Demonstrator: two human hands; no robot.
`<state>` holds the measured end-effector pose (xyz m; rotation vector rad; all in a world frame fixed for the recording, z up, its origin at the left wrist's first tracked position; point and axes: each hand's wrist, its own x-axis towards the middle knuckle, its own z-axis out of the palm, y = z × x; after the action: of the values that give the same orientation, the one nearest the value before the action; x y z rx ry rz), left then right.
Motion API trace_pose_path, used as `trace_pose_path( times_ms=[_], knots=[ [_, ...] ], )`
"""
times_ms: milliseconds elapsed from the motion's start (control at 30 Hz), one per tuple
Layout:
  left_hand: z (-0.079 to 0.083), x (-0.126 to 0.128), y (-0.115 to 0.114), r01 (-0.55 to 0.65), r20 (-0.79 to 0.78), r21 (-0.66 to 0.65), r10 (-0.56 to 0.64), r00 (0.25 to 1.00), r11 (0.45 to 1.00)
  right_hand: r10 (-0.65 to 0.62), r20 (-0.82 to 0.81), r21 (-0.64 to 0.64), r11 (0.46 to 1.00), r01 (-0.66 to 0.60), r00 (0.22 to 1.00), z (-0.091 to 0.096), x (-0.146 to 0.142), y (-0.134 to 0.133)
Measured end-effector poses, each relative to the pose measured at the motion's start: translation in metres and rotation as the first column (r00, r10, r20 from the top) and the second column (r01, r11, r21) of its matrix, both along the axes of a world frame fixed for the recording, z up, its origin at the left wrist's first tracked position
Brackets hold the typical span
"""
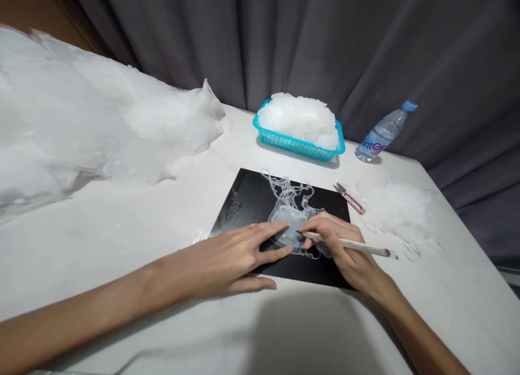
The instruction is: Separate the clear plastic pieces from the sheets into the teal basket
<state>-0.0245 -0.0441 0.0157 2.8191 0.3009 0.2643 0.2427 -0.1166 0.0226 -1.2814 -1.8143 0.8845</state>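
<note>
A translucent white plastic piece [289, 212] with curly trimmings lies on a black cutting mat [247, 199] in the middle of the white table. My left hand [233, 258] lies flat with fingers stretched out, its fingertips pressing the piece down. My right hand [341, 245] is closed around a thin white pen-like knife [357, 246], whose tip touches the piece near my left fingertips.
A turquoise basket [298, 143] heaped with white pieces stands behind the mat. A water bottle [384, 132] lies at the back right. Small pink-handled snips [349, 197] and a pile of white scraps [400, 209] are right of the mat. A large white heap [81, 125] fills the left.
</note>
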Motion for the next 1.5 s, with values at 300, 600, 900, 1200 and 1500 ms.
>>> trace_pose_path(
  times_ms=[300,600,900,1200,1500],
  knots=[
    [-0.019,-0.001,-0.016,-0.126,0.031,0.055,0.124,0.992,0.991,-0.016,0.044,-0.003,1.0,0.016,0.999,-0.017,-0.011,-0.001],
    [-0.014,0.004,-0.024,-0.146,0.044,-0.007,0.147,0.988,0.989,-0.003,0.049,-0.04,0.999,0.005,0.999,-0.002,-0.009,0.002],
    [-0.015,0.004,-0.024,-0.184,0.033,-0.053,0.186,0.982,0.982,0.037,0.102,-0.028,0.999,-0.035,0.994,-0.006,-0.008,-0.001],
    [-0.011,0.003,-0.021,-0.196,0.053,-0.141,0.205,0.977,0.971,0.066,0.24,0.141,0.985,-0.102,0.969,-0.008,-0.014,-0.002],
    [-0.011,0.001,-0.023,-0.227,0.045,-0.122,0.234,0.971,0.966,0.059,0.384,0.174,0.975,-0.135,0.922,-0.005,-0.012,-0.008]
  ],
)
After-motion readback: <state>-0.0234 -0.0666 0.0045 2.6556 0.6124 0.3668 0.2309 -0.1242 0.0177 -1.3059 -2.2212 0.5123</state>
